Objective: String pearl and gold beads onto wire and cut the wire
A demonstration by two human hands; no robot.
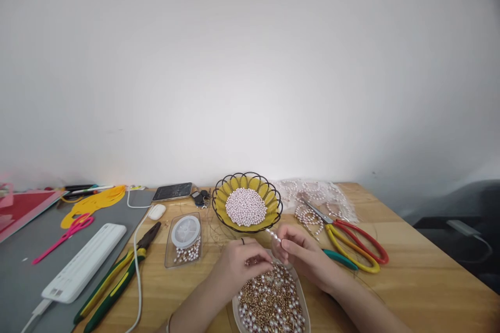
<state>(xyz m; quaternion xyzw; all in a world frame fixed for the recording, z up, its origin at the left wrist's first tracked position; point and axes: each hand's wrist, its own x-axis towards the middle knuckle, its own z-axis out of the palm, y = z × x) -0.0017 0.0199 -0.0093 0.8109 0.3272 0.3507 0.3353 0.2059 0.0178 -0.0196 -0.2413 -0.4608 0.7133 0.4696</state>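
Note:
My right hand point(302, 252) pinches a short string of pearl beads point(273, 235) between thumb and fingers, its end pointing up and left. My left hand point(244, 265), with a dark ring on one finger, hovers above the far rim of a white tray point(308, 317). Its thumb and fingertips are closed together; whatever lies between them is too small to name. The tray holds mixed gold beads and pinkish-white pearls point(271, 296). Just beyond my hands stands a yellow basket with a black wire rim point(278, 195), filled with small pale pearl beads point(246, 208).
Right of my hands lie scissors with red and yellow handles point(353, 244), a teal-handled tool point(340, 259) and strung beads point(309, 218). On the left are a clear box point(169, 255), pliers point(117, 281), a white power bank point(84, 263), a phone point(172, 191) and pink scissors point(64, 237).

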